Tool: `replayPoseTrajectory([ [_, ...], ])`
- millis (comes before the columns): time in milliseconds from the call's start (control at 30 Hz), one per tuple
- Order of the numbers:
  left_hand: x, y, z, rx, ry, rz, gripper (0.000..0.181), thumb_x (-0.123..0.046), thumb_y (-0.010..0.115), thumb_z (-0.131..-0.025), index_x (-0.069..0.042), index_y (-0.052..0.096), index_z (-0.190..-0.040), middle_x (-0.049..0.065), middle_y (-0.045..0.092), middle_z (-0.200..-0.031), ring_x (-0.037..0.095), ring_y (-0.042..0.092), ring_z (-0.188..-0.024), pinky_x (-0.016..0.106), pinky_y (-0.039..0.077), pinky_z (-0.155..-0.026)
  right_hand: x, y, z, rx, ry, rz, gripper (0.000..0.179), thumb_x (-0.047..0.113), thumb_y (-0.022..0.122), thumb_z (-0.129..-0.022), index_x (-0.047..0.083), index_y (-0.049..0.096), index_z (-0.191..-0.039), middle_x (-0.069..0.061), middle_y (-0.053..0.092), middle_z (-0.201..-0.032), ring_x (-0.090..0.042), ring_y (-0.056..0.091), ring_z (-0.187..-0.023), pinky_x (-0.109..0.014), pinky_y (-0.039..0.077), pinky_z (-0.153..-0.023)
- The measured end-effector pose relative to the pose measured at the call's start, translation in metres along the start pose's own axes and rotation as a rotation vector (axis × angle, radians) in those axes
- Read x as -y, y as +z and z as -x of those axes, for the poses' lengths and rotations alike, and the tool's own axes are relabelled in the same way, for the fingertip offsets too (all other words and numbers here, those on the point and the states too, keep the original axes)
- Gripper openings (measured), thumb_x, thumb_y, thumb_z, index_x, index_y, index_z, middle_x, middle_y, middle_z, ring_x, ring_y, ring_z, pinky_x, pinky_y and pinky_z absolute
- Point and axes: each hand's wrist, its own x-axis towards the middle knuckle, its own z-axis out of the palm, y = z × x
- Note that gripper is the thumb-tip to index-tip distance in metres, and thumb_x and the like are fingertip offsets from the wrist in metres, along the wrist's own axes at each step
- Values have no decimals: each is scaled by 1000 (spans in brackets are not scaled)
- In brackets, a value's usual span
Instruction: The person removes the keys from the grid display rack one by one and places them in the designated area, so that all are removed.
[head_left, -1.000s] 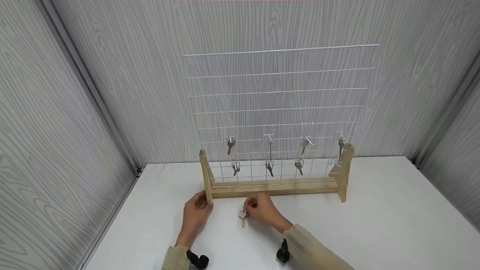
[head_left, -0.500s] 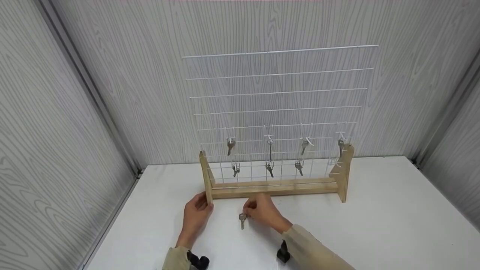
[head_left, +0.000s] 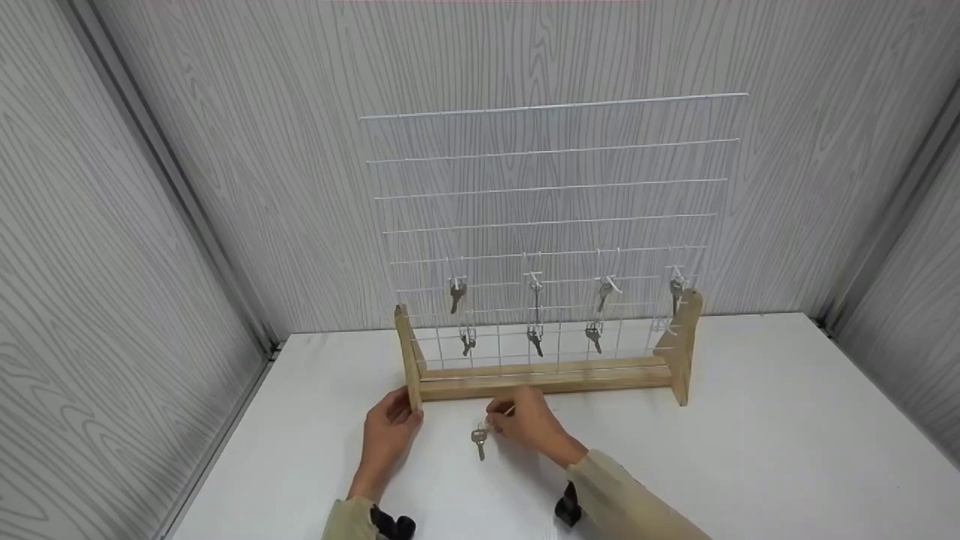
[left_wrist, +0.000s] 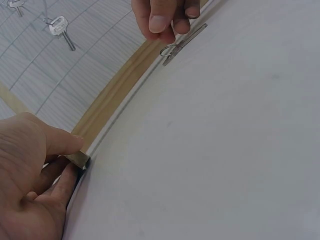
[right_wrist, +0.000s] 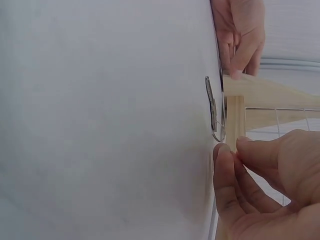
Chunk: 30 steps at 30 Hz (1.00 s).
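My left hand (head_left: 390,431) holds the foot of the wooden end upright (head_left: 409,360) on the rack's left side, thumb in front and fingers around it, as the left wrist view also shows. In front of the rack's base, my right hand (head_left: 529,424) pinches a small wire ring between thumb and fingertips. From this ring extends a silver key (head_left: 479,442), low over the white tabletop. The right wrist view shows the key (right_wrist: 211,102) edge-on, its ring (right_wrist: 219,135) right at my fingertips.
A white wire grid (head_left: 555,187) rises from the wooden rack base (head_left: 547,380). Several keys hang from its hooks in two rows, among them a key (head_left: 457,296) at upper left. One lower-right hook (head_left: 661,325) bears no key. Wood-patterned panels (head_left: 262,150) enclose the tabletop (head_left: 750,435).
The key has dropped slightly and turned at my right fingertips, its blade now leaning the other way. My left hand keeps its hold on the upright, and the head view has shifted a little.
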Motion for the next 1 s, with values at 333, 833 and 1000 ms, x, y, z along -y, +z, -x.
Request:
replayPoseTrajectory([
  [333, 2, 1, 0, 7, 1, 6, 53, 4, 69, -98, 8, 54, -149, 33, 57, -149, 46, 57, -141, 47, 52, -118, 3, -21, 7, -5, -28, -23, 14, 6, 75, -98, -2, 80, -109, -10, 78, -98, -15, 72, -79, -24, 62, -64],
  [833, 3, 2, 0, -5, 17, -54, 50, -1, 67, -100, 6, 56, -149, 30, 59, -148, 44, 58, -140, 45, 53, -117, -9, -80, 24, -189, -88, -8, 11, 3, 75, -98, -2, 80, -107, -15, 80, -98, -28, 76, -84, -27, 63, -68],
  [1000, 5, 2, 0, -16, 36, -48, 49, 0, 67, -100, 6, 57, -148, 31, 60, -147, 44, 59, -139, 46, 54, -116, -15, -96, 28, -256, -85, 18, 12, 4, 76, -97, 0, 81, -108, -13, 81, -100, -26, 77, -86, -33, 66, -75],
])
